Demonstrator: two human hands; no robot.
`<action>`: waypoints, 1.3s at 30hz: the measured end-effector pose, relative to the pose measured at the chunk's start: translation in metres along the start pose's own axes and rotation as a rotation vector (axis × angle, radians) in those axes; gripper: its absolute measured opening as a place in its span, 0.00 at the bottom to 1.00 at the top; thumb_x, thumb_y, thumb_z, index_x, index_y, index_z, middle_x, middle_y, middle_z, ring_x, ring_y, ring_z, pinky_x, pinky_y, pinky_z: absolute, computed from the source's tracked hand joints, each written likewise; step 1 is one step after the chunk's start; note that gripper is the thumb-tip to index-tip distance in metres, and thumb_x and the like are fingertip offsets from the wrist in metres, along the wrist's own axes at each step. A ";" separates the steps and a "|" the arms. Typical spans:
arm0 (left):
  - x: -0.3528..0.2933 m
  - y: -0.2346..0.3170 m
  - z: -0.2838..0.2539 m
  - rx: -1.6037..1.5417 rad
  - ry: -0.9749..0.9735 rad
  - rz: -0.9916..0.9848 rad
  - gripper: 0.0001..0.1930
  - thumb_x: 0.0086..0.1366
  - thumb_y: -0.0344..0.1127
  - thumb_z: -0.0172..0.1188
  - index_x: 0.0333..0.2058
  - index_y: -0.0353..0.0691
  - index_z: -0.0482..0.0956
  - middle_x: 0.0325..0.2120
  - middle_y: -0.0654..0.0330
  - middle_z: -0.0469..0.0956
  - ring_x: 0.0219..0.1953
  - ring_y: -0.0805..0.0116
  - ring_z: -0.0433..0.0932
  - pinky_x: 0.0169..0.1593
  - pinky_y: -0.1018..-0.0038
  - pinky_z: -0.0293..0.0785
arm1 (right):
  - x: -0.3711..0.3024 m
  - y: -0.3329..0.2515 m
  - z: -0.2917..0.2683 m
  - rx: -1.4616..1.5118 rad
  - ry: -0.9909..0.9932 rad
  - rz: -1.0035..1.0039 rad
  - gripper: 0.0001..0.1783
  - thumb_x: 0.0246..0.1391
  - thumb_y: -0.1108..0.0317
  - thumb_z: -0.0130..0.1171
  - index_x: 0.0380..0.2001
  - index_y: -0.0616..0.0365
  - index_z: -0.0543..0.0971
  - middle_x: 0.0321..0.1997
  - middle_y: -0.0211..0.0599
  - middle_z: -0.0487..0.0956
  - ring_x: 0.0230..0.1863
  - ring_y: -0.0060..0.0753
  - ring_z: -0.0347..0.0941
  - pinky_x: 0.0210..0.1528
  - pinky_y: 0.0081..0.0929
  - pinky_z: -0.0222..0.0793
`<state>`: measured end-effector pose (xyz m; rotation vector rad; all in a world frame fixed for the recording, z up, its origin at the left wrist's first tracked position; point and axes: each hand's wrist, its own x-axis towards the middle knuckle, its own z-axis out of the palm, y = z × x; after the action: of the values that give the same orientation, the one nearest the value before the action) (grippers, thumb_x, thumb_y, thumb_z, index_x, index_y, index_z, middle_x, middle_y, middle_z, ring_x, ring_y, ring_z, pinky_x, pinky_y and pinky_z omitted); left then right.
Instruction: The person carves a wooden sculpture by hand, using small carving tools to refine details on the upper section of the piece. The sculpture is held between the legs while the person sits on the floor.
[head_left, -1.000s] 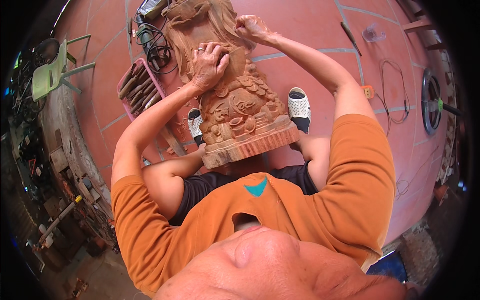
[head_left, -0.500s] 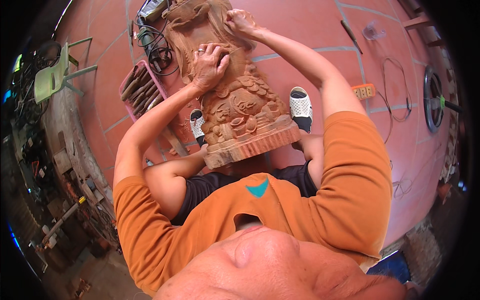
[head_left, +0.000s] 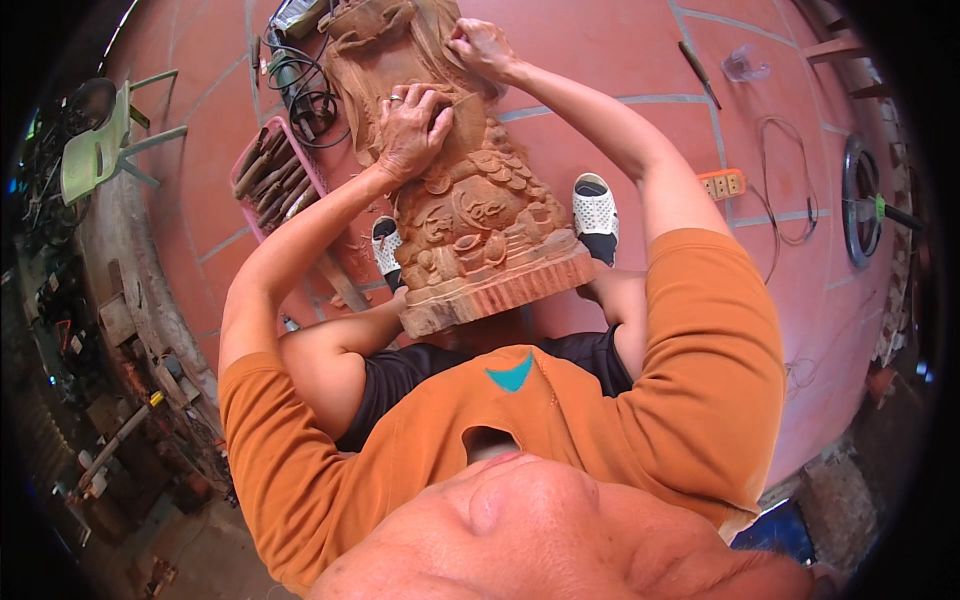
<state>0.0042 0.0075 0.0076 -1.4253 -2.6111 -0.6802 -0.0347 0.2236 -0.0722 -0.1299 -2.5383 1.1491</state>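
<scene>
A reddish-brown carved wooden statue (head_left: 485, 210) leans away from me between my legs, its fluted base nearest me. Across its middle lies my left hand (head_left: 412, 130), a ring on one finger, its fingers spread and slightly bent over the wood. A thin, flat brownish piece (head_left: 464, 116) shows beside that thumb; I cannot tell whether it is loose or part of the carving. Farther up, at the statue's right edge, my right hand (head_left: 482, 48) is closed, fingers pressed together against the wood. Whatever it pinches is hidden.
Left of the statue, a pink basket (head_left: 318, 180) holds several wooden-handled tools, with a corded power tool (head_left: 290, 80) beyond it. A green chair (head_left: 95, 155) stands farther left. On the right tiles lie a dark slim tool (head_left: 700, 73), a clear cup (head_left: 745, 66) and an orange power strip (head_left: 722, 184).
The view has shifted slightly, so the statue and both hands appear a little farther left. Both hands keep nearly the same places on the carving.
</scene>
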 end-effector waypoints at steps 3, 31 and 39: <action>-0.001 -0.003 0.004 -0.024 0.040 0.018 0.10 0.60 0.41 0.59 0.37 0.45 0.79 0.42 0.62 0.75 0.48 0.58 0.69 0.49 0.60 0.62 | 0.019 -0.008 0.004 -0.106 -0.025 -0.005 0.12 0.51 0.63 0.60 0.34 0.60 0.81 0.37 0.49 0.81 0.40 0.52 0.79 0.44 0.41 0.73; -0.002 0.001 -0.001 -0.013 -0.008 -0.012 0.11 0.63 0.40 0.57 0.40 0.44 0.80 0.44 0.60 0.75 0.50 0.57 0.69 0.54 0.60 0.63 | -0.024 0.009 -0.043 -0.074 -0.146 -0.213 0.06 0.51 0.65 0.58 0.29 0.56 0.79 0.32 0.43 0.80 0.36 0.49 0.78 0.39 0.43 0.74; -0.002 0.000 -0.001 -0.011 -0.018 -0.015 0.11 0.63 0.40 0.56 0.40 0.44 0.80 0.43 0.60 0.75 0.50 0.56 0.69 0.55 0.61 0.63 | -0.020 0.002 -0.022 -0.099 -0.100 -0.282 0.07 0.56 0.64 0.57 0.34 0.55 0.78 0.36 0.41 0.78 0.36 0.50 0.78 0.40 0.43 0.75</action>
<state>0.0056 0.0054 0.0083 -1.4225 -2.6385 -0.6881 -0.0084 0.2363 -0.0656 0.2590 -2.5950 0.9424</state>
